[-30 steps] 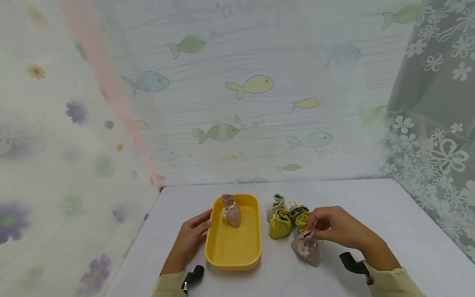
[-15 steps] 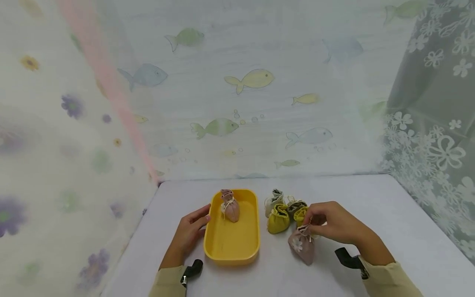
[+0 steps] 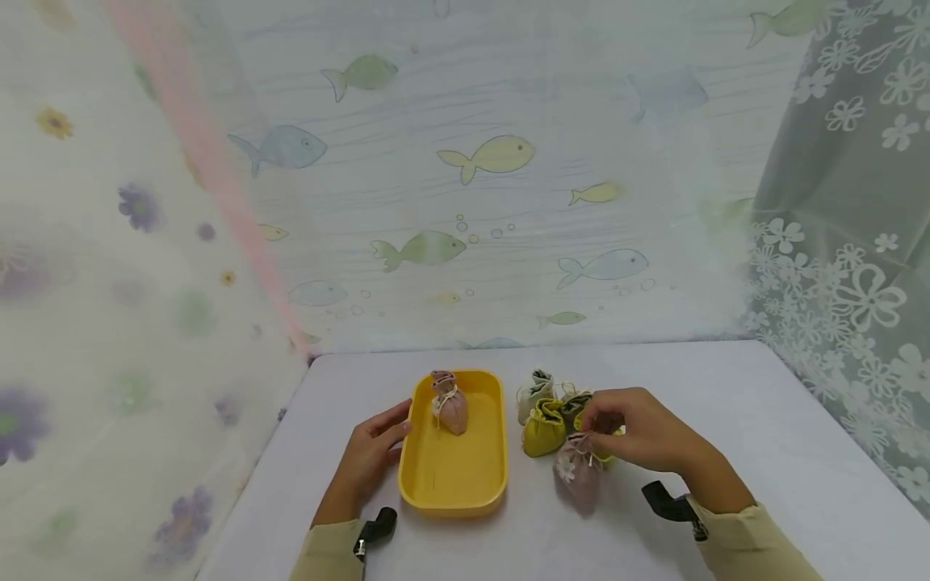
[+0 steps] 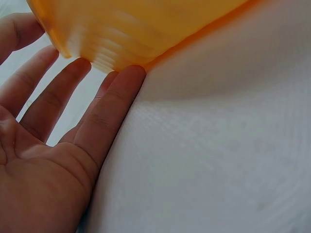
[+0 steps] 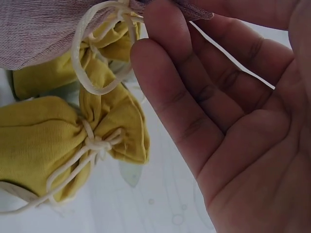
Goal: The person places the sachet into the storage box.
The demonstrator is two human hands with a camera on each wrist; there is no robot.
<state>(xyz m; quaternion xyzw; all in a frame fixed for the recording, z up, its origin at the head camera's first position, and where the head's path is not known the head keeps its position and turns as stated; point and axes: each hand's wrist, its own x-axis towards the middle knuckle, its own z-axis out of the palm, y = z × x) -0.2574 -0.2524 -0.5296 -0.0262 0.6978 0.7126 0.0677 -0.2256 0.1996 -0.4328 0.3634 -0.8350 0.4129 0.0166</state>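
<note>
On a white tabletop (image 3: 523, 537), a yellow tray (image 3: 452, 472) was touched along its left side by the spread, nearly straight fingers of the left hand (image 3: 369, 456), and a mauve pouch (image 3: 579, 478) with a white flower was held to the tray's right, its gathered neck pinched by the right hand (image 3: 639, 428). A second mauve pouch (image 3: 453, 411) was laid inside the tray, toward its far end. Beyond the held one, two yellow pouches (image 3: 543, 432), a pale pouch (image 3: 534, 395) and a dark pouch (image 3: 571, 399) were clustered, partly hidden.

Fish-print backdrop (image 3: 501, 218) behind white table (image 3: 734, 395); floral sheet (image 3: 94, 323) left, grey flowered panel (image 3: 835, 202) right
</note>
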